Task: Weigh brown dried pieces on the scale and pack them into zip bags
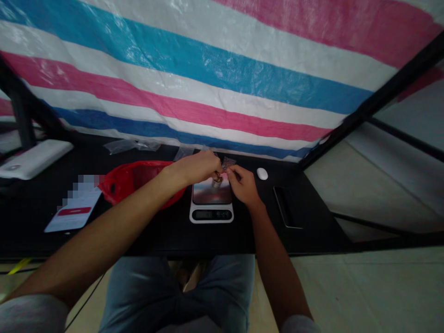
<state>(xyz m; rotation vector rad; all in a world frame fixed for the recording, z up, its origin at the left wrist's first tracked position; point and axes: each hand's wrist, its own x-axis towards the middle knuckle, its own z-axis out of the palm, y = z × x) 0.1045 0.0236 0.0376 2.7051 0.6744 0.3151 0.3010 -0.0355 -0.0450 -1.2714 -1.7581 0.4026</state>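
Left grip [198, 168]: my fingers curl down, pressed together over the small item, reaching in from the left above the far end of the scale. The back of my hand hides the fingertips, so I cannot tell whether they pinch anything.

Right grip [243, 186]: my thumb and forefinger come together, reaching in from the right, just beside my left fingertips. The clear packet [229, 163] stands just beyond them, and they may be pinching its edge, but I cannot tell.

Small item [217, 177]: brownish and glossy, it sits just below my left fingertips, between my two hands and over the scale's platform. My left grip is the nearer, directly above it. Its long axis looks roughly upright, but it is too small and shadowed to be sure.

Scale [211, 215]: white-rimmed and digital, on the black surface [312, 222], straight ahead of me. Its display is too dim to read.

Left of the scale: a red plastic bag [138, 175], a paper slip [74, 210] and a white slab [34, 159].

Right of the scale: a white oval object [262, 174].

Far side: loose clear plastic [121, 146] lies on the surface against a striped tarp [208, 69].

Hidden: whether the small item touches the platform.
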